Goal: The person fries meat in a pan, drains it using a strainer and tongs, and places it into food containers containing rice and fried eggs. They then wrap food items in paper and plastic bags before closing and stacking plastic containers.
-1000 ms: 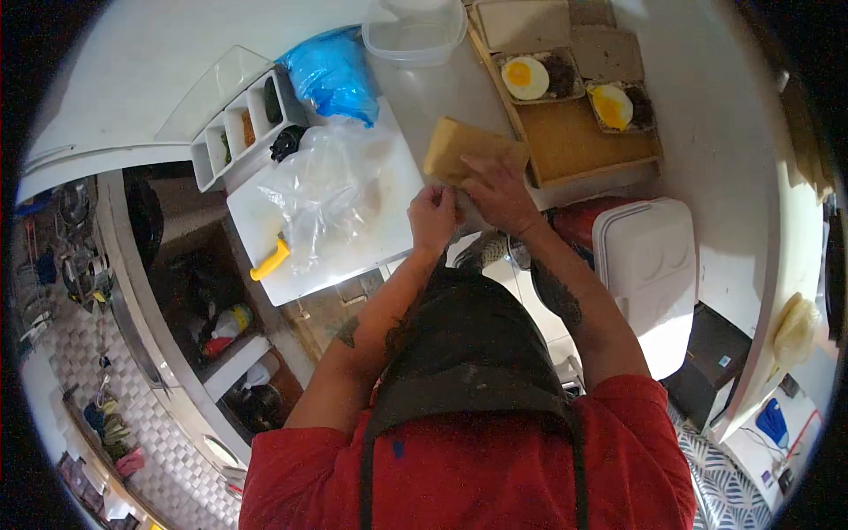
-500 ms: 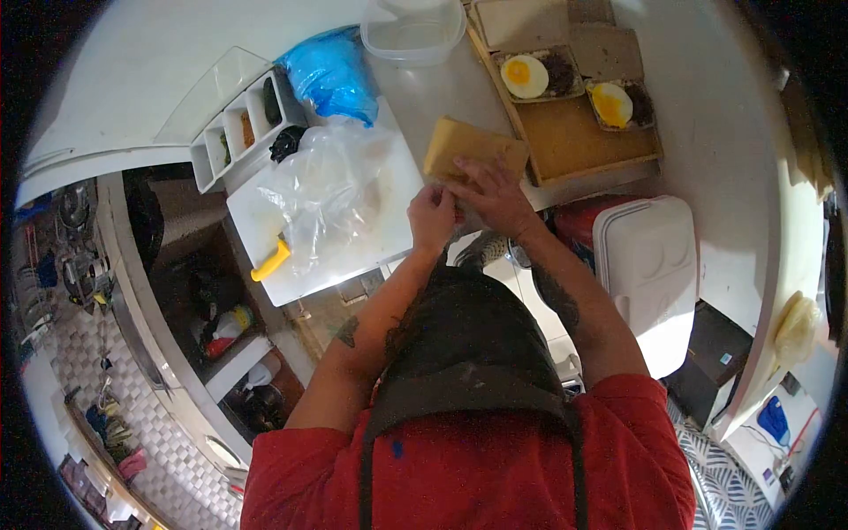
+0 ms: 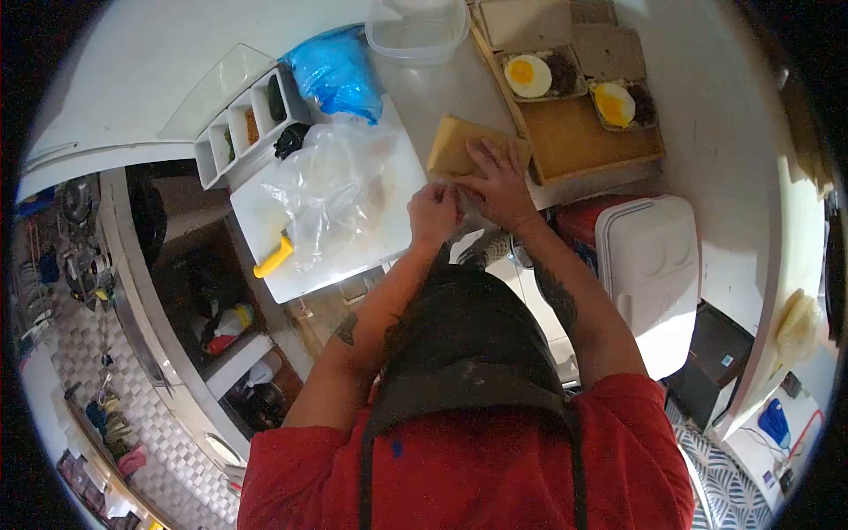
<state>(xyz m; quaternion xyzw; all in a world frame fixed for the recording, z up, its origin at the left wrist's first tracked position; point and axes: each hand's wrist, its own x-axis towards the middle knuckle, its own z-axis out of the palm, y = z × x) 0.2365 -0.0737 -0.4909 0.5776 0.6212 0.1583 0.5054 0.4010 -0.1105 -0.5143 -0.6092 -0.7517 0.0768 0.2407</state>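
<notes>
While the right hand (image 3: 505, 190) lies spread on the brown box (image 3: 453, 147), the left hand (image 3: 433, 215) curls just beside it, whether around anything I cannot tell.

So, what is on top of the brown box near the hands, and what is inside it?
The right hand lies on top of the brown box, covering part of it. The box looks closed; its inside cannot be seen.

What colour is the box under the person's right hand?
The box is tan-brown; it shows best in the head view.
</notes>
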